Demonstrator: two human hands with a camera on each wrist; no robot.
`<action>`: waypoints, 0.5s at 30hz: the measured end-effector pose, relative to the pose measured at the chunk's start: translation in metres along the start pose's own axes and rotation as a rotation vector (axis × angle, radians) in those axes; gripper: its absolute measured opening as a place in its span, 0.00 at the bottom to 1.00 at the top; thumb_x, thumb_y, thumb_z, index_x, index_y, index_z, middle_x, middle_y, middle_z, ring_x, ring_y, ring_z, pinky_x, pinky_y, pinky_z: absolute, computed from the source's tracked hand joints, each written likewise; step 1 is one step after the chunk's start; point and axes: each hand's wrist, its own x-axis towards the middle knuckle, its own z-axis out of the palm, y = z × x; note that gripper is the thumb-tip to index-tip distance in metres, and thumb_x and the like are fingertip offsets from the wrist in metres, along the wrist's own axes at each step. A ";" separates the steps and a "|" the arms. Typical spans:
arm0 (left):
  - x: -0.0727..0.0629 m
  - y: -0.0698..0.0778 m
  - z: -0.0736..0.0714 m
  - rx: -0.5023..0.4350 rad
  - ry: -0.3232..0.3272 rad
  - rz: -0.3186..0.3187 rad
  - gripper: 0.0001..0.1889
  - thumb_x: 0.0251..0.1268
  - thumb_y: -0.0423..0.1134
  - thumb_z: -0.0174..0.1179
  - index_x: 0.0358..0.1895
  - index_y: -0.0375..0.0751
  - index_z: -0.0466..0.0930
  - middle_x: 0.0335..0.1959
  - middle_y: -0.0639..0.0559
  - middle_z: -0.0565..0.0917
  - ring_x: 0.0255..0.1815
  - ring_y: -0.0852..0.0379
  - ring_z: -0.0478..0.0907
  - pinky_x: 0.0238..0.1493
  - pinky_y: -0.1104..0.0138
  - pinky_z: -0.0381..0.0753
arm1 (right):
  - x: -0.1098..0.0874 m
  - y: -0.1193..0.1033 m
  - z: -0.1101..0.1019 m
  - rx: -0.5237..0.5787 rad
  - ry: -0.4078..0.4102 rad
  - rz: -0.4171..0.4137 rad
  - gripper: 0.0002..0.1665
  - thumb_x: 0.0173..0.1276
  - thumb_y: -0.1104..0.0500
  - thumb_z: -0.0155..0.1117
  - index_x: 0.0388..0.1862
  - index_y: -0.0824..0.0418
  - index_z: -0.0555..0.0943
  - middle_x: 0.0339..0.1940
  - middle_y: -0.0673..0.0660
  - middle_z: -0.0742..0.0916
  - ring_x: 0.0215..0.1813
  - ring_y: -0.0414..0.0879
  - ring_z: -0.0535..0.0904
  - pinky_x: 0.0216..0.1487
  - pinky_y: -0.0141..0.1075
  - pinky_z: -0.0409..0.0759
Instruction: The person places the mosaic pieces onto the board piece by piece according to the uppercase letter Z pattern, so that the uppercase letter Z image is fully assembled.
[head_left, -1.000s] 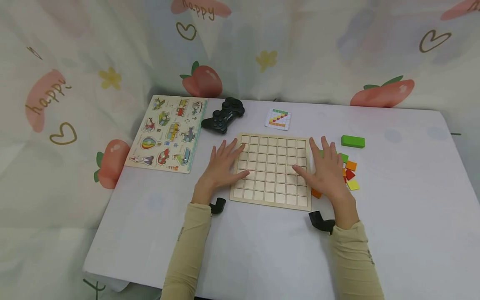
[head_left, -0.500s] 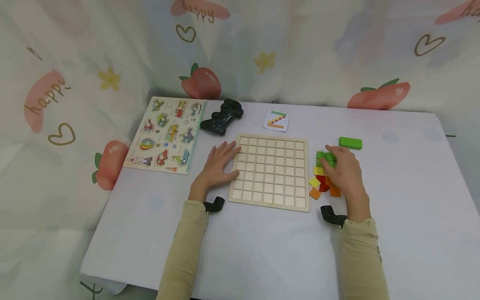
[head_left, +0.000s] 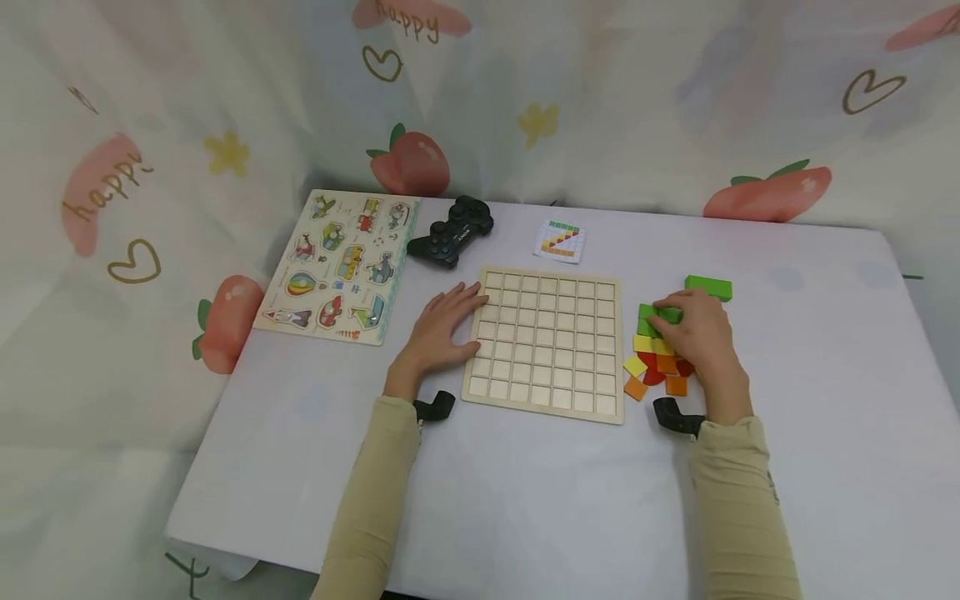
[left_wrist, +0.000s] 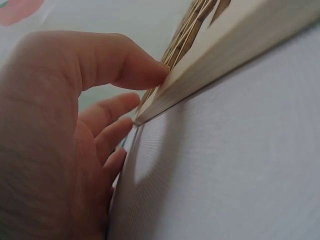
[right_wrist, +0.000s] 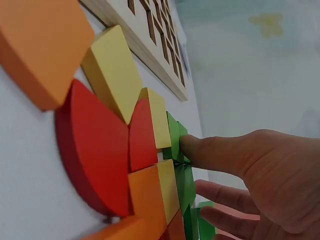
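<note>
A wooden grid board [head_left: 545, 344] lies flat in the middle of the head view. My left hand [head_left: 441, 332] rests at its left edge, fingers spread; in the left wrist view the thumb [left_wrist: 145, 75] touches the board's side. To the right of the board is a cluster of small blocks. Over its far end is my right hand [head_left: 699, 332], thumb and fingers curled around a green block [head_left: 669, 316]. The right wrist view has the right thumb [right_wrist: 210, 152] against the green pieces, beside yellow blocks [right_wrist: 116, 70], red rounded pieces [right_wrist: 97, 150] and orange blocks [right_wrist: 147, 195].
Behind the cluster lies a long green block [head_left: 708, 287]. A small pattern card [head_left: 560, 242] sits beyond the board. At the back left are a black game controller [head_left: 452, 232] and a picture puzzle board [head_left: 337, 267]. Patterned curtains stand along the table's far and left sides.
My right hand has left the board's right edge for the green blocks, its fingers curling in. The left hand has slid slightly off the grid to the board's left edge.
</note>
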 end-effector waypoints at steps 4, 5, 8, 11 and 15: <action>0.002 0.001 0.000 -0.003 -0.006 0.005 0.41 0.51 0.52 0.57 0.75 0.52 0.63 0.79 0.56 0.55 0.80 0.56 0.43 0.76 0.57 0.40 | -0.002 0.001 0.000 0.034 0.042 0.019 0.19 0.66 0.60 0.67 0.51 0.72 0.81 0.59 0.75 0.76 0.63 0.70 0.66 0.61 0.64 0.65; 0.002 0.001 0.000 -0.007 -0.003 0.004 0.41 0.50 0.51 0.57 0.75 0.52 0.63 0.79 0.56 0.55 0.80 0.56 0.44 0.76 0.57 0.40 | -0.002 0.001 0.000 0.043 0.054 0.021 0.19 0.66 0.60 0.67 0.50 0.71 0.81 0.58 0.75 0.77 0.63 0.70 0.67 0.61 0.64 0.66; 0.002 0.002 0.000 -0.006 0.006 0.009 0.41 0.50 0.51 0.57 0.74 0.51 0.64 0.79 0.56 0.56 0.80 0.56 0.44 0.76 0.57 0.40 | -0.004 0.001 -0.001 0.079 0.088 0.022 0.17 0.66 0.59 0.66 0.48 0.71 0.82 0.52 0.73 0.81 0.54 0.67 0.73 0.53 0.60 0.71; 0.002 0.004 -0.001 -0.009 0.004 0.003 0.41 0.49 0.51 0.57 0.74 0.51 0.64 0.79 0.56 0.55 0.80 0.56 0.44 0.76 0.58 0.38 | -0.004 -0.001 0.000 0.103 0.119 0.015 0.14 0.68 0.59 0.64 0.46 0.69 0.82 0.45 0.70 0.85 0.46 0.63 0.76 0.47 0.55 0.73; 0.000 0.004 -0.001 -0.010 0.002 -0.005 0.41 0.49 0.51 0.56 0.74 0.50 0.64 0.79 0.56 0.55 0.80 0.56 0.44 0.76 0.59 0.37 | -0.001 -0.006 0.003 0.115 0.156 0.023 0.14 0.70 0.58 0.61 0.47 0.67 0.82 0.45 0.68 0.86 0.49 0.61 0.76 0.47 0.52 0.73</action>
